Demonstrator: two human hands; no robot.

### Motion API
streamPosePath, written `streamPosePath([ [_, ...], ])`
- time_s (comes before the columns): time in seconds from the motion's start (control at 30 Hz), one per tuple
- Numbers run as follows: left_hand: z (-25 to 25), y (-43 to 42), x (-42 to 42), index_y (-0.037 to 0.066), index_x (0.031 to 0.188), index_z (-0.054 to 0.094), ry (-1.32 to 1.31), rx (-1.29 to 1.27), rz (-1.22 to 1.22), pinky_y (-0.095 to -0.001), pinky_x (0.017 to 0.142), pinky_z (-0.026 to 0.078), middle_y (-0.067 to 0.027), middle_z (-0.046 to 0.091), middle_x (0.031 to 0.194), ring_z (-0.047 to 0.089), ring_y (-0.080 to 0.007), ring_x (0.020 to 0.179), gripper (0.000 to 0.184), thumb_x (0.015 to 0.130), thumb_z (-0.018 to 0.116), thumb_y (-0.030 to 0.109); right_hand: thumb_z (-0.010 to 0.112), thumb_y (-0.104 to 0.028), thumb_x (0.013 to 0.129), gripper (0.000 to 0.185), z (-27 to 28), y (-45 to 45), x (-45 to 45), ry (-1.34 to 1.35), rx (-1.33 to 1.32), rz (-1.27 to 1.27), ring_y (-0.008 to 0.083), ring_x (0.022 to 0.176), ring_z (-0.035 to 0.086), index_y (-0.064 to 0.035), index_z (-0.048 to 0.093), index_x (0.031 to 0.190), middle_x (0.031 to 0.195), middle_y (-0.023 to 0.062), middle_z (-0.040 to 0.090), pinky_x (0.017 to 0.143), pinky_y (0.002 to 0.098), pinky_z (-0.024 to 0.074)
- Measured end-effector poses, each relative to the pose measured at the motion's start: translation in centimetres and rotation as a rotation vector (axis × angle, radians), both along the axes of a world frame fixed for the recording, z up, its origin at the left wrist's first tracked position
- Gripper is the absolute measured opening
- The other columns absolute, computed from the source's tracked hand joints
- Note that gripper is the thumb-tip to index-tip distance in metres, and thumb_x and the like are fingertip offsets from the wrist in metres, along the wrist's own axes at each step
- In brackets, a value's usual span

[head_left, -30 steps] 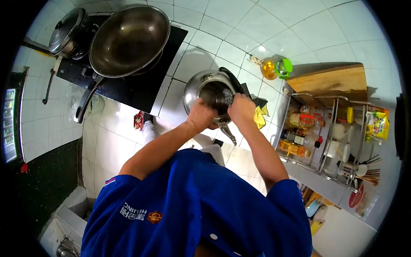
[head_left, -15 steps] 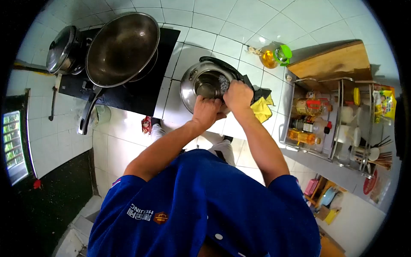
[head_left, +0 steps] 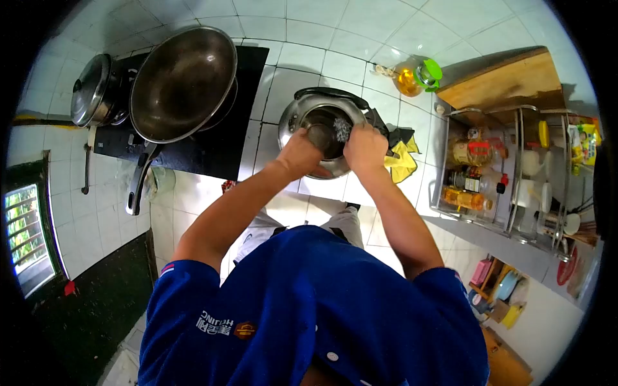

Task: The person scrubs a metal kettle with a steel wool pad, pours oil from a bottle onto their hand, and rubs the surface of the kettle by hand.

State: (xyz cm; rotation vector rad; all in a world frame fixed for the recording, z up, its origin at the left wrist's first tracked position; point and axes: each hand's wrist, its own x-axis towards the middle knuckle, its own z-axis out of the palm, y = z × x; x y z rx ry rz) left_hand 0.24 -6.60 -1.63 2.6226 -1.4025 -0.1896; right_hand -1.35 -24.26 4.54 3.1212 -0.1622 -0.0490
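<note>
White-tiled counter (head_left: 267,154): my left hand (head_left: 300,154) holds a round silver metal kettle (head_left: 291,123) just ahead by its near-left edge; my right hand (head_left: 366,148) (grip hidden, cannot tell) sits nearer the curved black handle (head_left: 331,94) slanting crosswise beyond.

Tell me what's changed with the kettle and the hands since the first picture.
The kettle has turned counterclockwise in this view: its black handle, earlier at the upper right, now lies across the far side, and the spout no longer shows. The left hand and right hand both stay at the kettle. The pan is still on the stove, the yellow cloth still beside the kettle.
</note>
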Motion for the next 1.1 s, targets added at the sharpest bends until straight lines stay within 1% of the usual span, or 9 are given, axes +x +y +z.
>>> streamPosePath([
  [0.07, 1.6, -1.0, -1.0, 0.017, 0.068, 0.074, 0.021, 0.116, 0.039, -0.0384, 0.083, 0.039, -0.0049, 0.069, 0.068, 0.067, -0.0197, 0.069, 0.054, 0.077, 0.06, 0.068, 0.075, -0.017, 0.07, 0.019, 0.1, -0.1, 0.9, -0.032, 0.015, 0.042, 0.0277, 0.082, 0.069, -0.0067, 0.068, 0.084, 0.088, 0.0127, 0.068, 0.07, 0.0367, 0.0565],
  [0.23, 0.5, -3.6, -2.4, 0.019, 0.064, 0.073, -0.027, -0.008, 0.257, -0.0357, 0.079, 0.038, -0.0051, 0.069, 0.064, 0.065, -0.0177, 0.059, 0.042, 0.082, 0.063, 0.056, 0.072, -0.016, 0.071, 0.015, -1.2, -0.1, 3.3, -0.06, 0.003, 0.06, 0.0285, 0.076, 0.07, -0.0074, 0.067, 0.082, 0.08, 0.0121, 0.068, 0.065, 0.0372, 0.0563],
  [0.37, -0.3, -4.0, -3.0, 0.02, 0.067, 0.073, 0.004, 0.127, 0.306, -0.0362, 0.076, 0.04, -0.0039, 0.07, 0.065, 0.067, -0.0185, 0.061, 0.03, 0.084, 0.065, 0.043, 0.071, -0.014, 0.072, 0.011, -1.1, -0.8, -0.6, -0.054, 0.043, -0.01, 0.0286, 0.075, 0.07, -0.0073, 0.067, 0.079, 0.08, 0.0127, 0.068, 0.065, 0.0375, 0.0564],
  [0.43, -0.6, -4.1, -3.5, 0.02, 0.069, 0.073, 0.03, -0.114, 0.341, -0.0365, 0.073, 0.041, -0.0039, 0.07, 0.066, 0.068, -0.0188, 0.063, 0.025, 0.084, 0.066, 0.038, 0.07, -0.013, 0.072, 0.008, -1.1, -0.3, -0.9, -0.135, 0.074, 0.006, 0.0289, 0.074, 0.069, -0.0072, 0.066, 0.076, 0.078, 0.0126, 0.067, 0.064, 0.0379, 0.0558],
  [0.57, 0.4, -5.0, -3.1, 0.019, 0.069, 0.073, 0.05, -0.002, 0.37, -0.0372, 0.072, 0.043, -0.0044, 0.071, 0.068, 0.069, -0.0187, 0.065, 0.023, 0.083, 0.067, 0.036, 0.07, -0.013, 0.071, 0.011, -1.8, 1.0, 3.7, -0.117, 0.029, -0.003, 0.0282, 0.078, 0.068, -0.0068, 0.066, 0.08, 0.083, 0.0108, 0.067, 0.065, 0.0381, 0.0553],
  [0.63, 1.9, -4.9, -3.1, 0.019, 0.072, 0.073, 0.088, -0.018, 0.365, -0.0374, 0.063, 0.047, -0.004, 0.068, 0.066, 0.068, -0.0223, 0.064, 0.019, 0.079, 0.071, 0.037, 0.067, -0.012, 0.074, 0.007, -1.5, 0.3, 1.8, -0.118, 0.038, 0.0, 0.0277, 0.075, 0.068, -0.0072, 0.067, 0.078, 0.081, 0.012, 0.067, 0.064, 0.038, 0.0548],
  [0.77, 1.7, -5.3, -3.1, 0.019, 0.07, 0.074, 0.127, 0.077, 0.377, -0.0379, 0.064, 0.048, -0.005, 0.069, 0.066, 0.069, -0.0227, 0.065, 0.019, 0.079, 0.071, 0.036, 0.062, -0.01, 0.077, 0.007, -1.3, 0.4, -1.6, -0.126, 0.042, 0.003, 0.0271, 0.073, 0.068, -0.0075, 0.068, 0.076, 0.08, 0.0127, 0.066, 0.059, 0.0368, 0.0536],
  [0.9, 1.3, -5.5, -3.4, 0.018, 0.07, 0.073, 0.182, 0.074, 0.412, -0.0398, 0.064, 0.049, -0.0053, 0.071, 0.069, 0.071, -0.0236, 0.068, 0.019, 0.082, 0.068, 0.031, 0.062, -0.01, 0.079, 0.008, -2.2, 1.2, 3.8, -0.204, 0.035, 0.05, 0.0263, 0.078, 0.068, -0.0084, 0.069, 0.079, 0.082, 0.0115, 0.067, 0.067, 0.0372, 0.0543],
  [1.1, 1.2, -6.0, -3.0, 0.015, 0.073, 0.073, 0.182, 0.037, 0.474, -0.0398, 0.058, 0.054, -0.0081, 0.069, 0.067, 0.07, -0.0277, 0.065, 0.017, 0.081, 0.069, 0.029, 0.071, -0.013, 0.069, 0.013, -1.9, -0.2, -0.8, -0.116, 0.123, -0.041, 0.0291, 0.077, 0.067, -0.0082, 0.064, 0.079, 0.081, 0.0103, 0.065, 0.066, 0.0393, 0.0546],
])
